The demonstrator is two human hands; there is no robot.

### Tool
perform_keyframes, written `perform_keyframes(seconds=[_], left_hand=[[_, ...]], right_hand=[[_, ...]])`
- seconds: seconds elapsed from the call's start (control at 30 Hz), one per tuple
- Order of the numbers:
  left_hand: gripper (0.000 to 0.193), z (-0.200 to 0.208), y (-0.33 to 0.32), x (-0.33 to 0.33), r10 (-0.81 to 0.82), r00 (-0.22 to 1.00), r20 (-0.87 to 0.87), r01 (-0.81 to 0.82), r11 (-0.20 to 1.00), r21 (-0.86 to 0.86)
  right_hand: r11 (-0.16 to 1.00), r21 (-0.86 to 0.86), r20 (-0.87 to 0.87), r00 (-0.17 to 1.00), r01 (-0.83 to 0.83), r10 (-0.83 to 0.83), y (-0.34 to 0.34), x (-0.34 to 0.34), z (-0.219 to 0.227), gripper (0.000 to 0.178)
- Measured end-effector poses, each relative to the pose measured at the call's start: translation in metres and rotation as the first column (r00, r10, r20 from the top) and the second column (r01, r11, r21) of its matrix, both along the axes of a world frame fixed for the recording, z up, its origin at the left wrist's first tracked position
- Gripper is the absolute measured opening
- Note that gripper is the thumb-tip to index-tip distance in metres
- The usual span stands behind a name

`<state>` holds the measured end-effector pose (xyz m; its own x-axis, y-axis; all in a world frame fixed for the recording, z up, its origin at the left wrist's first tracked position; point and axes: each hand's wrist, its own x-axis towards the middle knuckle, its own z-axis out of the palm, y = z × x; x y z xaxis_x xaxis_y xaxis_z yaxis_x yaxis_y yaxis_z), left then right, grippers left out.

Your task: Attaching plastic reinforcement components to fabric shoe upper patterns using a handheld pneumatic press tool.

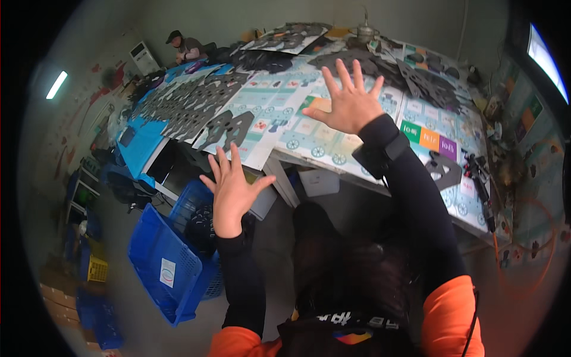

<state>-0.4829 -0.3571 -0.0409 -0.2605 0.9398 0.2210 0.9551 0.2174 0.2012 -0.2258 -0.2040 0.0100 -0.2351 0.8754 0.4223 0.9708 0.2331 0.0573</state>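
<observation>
Both of my hands are raised with fingers spread and nothing in them. My left hand [231, 190] hovers off the near edge of the table, close to a dark grey cut-out piece [237, 128] lying on the printed sheets. Above the tabletop, my right hand [351, 102] covers part of the printed table covering [309, 138]. Beyond it lies a pile of dark grey flat pieces [369, 62]. To the left, many similar grey pieces [190, 104] lie in overlapping rows. A single grey piece [443, 169] rests near my right forearm.
Blue plastic crates [151, 250] stand on the floor at left. A black tool with an orange hose [485, 196] lies at the table's right end. Under the table is a white bin [319, 181]. Another person [187, 47] sits at the far left end. A metal pot [366, 31] stands at the back.
</observation>
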Motion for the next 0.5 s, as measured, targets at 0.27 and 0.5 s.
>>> perform_keyframes(seconds=[0.27, 0.5], left_hand=[[0.095, 0.000, 0.067, 0.060, -0.723, 0.678, 0.130, 0.585, 0.638, 0.501], [0.086, 0.014, 0.027, 0.006, -0.203, 0.976, -0.082, 0.215, 0.822, 0.528]], right_hand=[[0.852, -0.074, 0.081, 0.854, 0.519, -0.513, 0.064, 0.124, 0.009, 0.098], [0.762, 0.241, 0.305, 0.792, -0.601, 0.529, -0.057, -0.007, 0.023, 0.061]])
